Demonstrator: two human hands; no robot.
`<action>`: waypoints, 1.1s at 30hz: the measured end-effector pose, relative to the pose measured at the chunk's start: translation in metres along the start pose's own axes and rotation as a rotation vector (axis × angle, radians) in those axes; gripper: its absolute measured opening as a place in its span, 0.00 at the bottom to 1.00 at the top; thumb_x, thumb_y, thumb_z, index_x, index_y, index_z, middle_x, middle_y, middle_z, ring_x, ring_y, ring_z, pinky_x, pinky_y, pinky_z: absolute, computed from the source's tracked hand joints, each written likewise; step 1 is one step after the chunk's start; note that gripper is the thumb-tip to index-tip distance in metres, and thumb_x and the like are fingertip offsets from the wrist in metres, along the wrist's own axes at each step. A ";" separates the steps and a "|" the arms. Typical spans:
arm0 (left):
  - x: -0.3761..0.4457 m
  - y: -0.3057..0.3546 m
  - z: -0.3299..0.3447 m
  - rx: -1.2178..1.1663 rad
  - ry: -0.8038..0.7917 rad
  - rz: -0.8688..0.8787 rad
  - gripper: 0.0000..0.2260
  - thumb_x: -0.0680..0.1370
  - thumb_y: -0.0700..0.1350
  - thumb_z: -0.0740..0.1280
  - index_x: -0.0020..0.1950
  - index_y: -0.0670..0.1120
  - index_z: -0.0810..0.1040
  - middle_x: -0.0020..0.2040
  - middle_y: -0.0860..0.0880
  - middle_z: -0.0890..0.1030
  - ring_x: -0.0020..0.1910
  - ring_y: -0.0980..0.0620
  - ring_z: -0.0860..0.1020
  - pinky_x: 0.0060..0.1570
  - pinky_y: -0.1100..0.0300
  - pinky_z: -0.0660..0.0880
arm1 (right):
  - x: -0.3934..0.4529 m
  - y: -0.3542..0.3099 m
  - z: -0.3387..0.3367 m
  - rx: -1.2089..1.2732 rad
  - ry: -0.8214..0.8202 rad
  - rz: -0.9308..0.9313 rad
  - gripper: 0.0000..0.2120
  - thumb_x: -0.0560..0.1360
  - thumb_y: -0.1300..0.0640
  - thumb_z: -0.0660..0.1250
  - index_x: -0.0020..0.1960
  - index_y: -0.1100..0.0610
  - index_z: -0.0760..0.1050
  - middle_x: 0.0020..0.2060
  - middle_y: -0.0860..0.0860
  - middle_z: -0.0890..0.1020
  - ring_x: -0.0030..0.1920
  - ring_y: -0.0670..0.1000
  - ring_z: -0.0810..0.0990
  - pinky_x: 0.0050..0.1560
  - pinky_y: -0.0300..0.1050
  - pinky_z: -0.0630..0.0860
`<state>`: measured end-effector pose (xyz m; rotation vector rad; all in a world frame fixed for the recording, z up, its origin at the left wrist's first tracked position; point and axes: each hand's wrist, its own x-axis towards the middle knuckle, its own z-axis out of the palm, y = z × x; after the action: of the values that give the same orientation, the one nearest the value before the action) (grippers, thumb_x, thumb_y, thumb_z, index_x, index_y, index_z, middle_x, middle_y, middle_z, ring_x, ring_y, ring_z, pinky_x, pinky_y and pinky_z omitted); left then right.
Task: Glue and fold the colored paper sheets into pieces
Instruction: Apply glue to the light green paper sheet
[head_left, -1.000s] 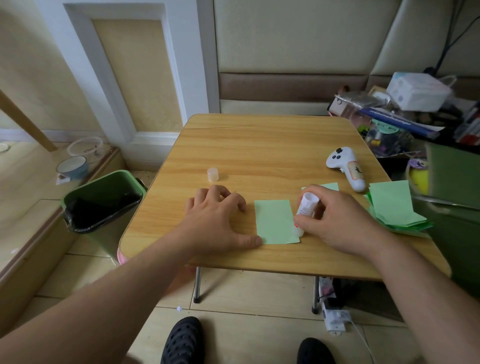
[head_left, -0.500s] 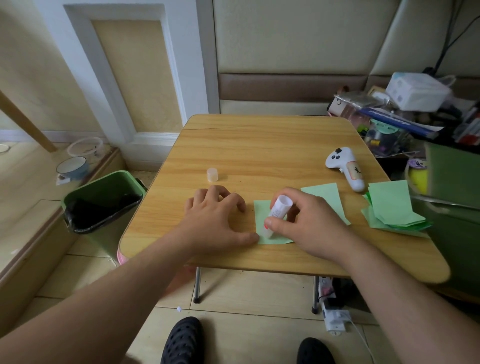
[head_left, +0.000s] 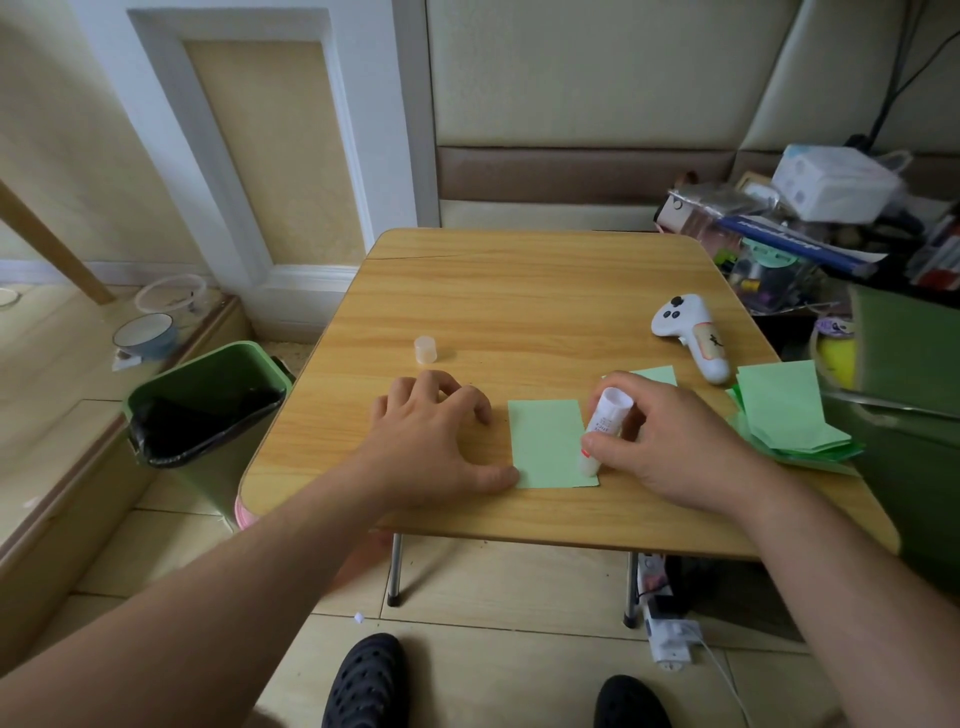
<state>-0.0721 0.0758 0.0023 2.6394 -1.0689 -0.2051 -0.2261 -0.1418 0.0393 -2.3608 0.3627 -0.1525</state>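
green paper sheet (head_left: 545, 441), right edge under glue stick (head_left: 602, 426)

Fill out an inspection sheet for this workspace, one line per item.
Surface: wooden table, light grain, a thin crack line near its far edge.
Job's things: green sheet flat near the front edge; glue stick tilted, tip on the sheet's right side; green paper stack at the right edge; glue cap standing apart.
Clutter: white controller on the table.
Grippers: left hand presses the table, thumb at the sheet's corner; right hand grips the glue stick.
Cables: power strip under the table.
Surroundings: green bin left; piled boxes right.
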 end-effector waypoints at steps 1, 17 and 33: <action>0.000 0.000 0.000 -0.001 0.002 0.002 0.29 0.65 0.78 0.67 0.60 0.68 0.67 0.66 0.58 0.62 0.70 0.50 0.59 0.68 0.50 0.56 | 0.000 0.001 -0.001 -0.013 0.004 0.005 0.07 0.75 0.51 0.74 0.47 0.47 0.76 0.35 0.40 0.81 0.27 0.44 0.70 0.35 0.46 0.69; 0.002 -0.001 0.002 -0.038 0.028 -0.012 0.20 0.72 0.71 0.67 0.60 0.67 0.70 0.65 0.57 0.64 0.69 0.48 0.60 0.66 0.52 0.56 | 0.005 -0.024 0.029 0.088 0.004 -0.073 0.09 0.74 0.48 0.74 0.45 0.47 0.74 0.38 0.57 0.82 0.35 0.58 0.76 0.37 0.54 0.76; 0.001 0.000 0.008 0.009 0.067 -0.002 0.25 0.68 0.77 0.64 0.59 0.67 0.69 0.65 0.58 0.64 0.68 0.49 0.60 0.66 0.51 0.57 | 0.000 -0.007 0.002 -0.047 -0.012 0.020 0.08 0.73 0.52 0.73 0.47 0.49 0.74 0.36 0.47 0.81 0.28 0.45 0.69 0.37 0.49 0.72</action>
<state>-0.0732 0.0737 -0.0057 2.6360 -1.0478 -0.1122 -0.2241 -0.1354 0.0427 -2.4022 0.3877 -0.1216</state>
